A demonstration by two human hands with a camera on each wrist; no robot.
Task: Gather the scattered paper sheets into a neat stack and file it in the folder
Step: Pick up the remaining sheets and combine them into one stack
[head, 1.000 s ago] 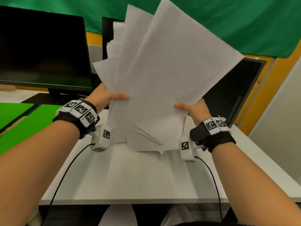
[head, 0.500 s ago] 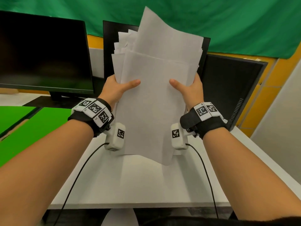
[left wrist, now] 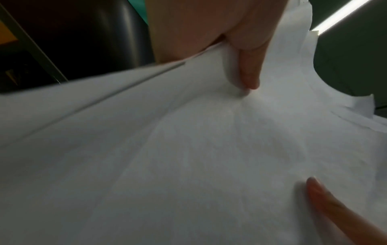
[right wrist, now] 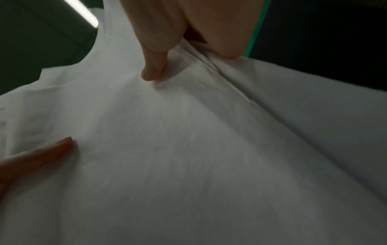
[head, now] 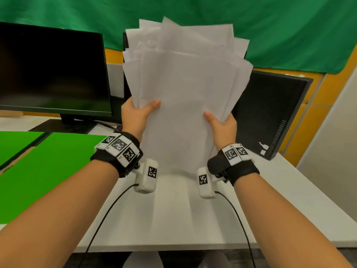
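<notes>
A bundle of white paper sheets (head: 185, 93) stands upright above the white desk (head: 173, 219), its top edges uneven and fanned. My left hand (head: 137, 115) grips the bundle's left edge, thumb on the front, and my right hand (head: 222, 124) grips the right edge the same way. In the left wrist view the paper sheets (left wrist: 188, 149) fill the frame under my thumb, with the other hand's thumb at lower right. In the right wrist view the paper sheets (right wrist: 188, 149) lie under my right thumb. The bundle's bottom edge is near the desk; contact is unclear. No folder is clearly visible.
A dark monitor (head: 52, 70) stands at the back left, and a black panel (head: 270, 113) leans at the back right behind the paper. Green mats (head: 48, 171) cover the surface to the left. Wrist-camera cables trail over the desk's near edge.
The loosely fanned sheets have been drawn together into a narrower upright bundle. Both hands moved inward to its side edges, and the bundle has come down toward the desk.
</notes>
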